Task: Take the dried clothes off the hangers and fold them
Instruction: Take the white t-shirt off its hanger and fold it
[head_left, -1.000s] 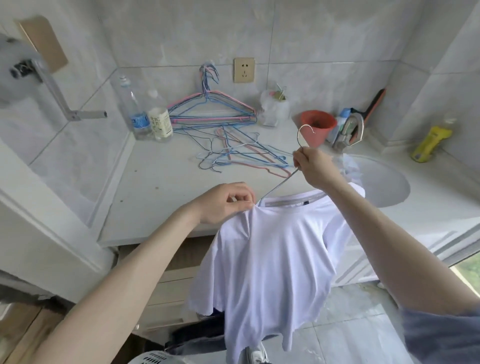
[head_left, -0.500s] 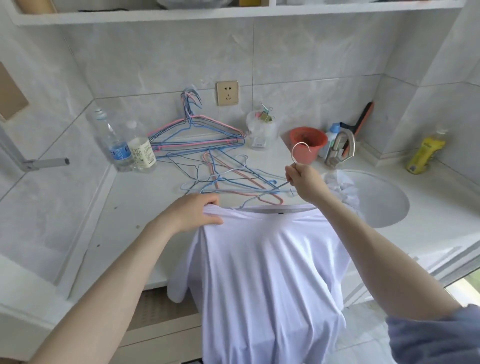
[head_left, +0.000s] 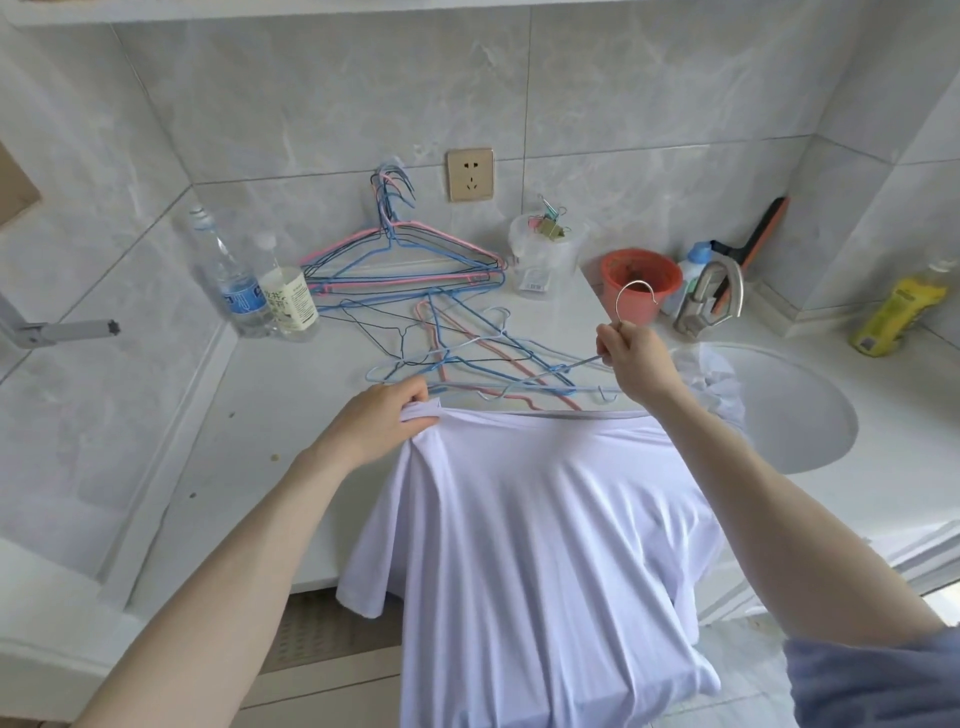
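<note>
White counter bears loose wire hangers, a water bottle, a clip jar, a red pot

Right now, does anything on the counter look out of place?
The loose blue and pink wire hangers lie tangled across the white counter, unlike the neat hanger stack leaning on the wall. A crumpled white cloth sits at the round sink's rim.

Grey marble-tile walls, corner alcove. Shelf above. White counter with round basin at right. Socket on back wall. Light soft, even. Tiled floor lower right.
</note>
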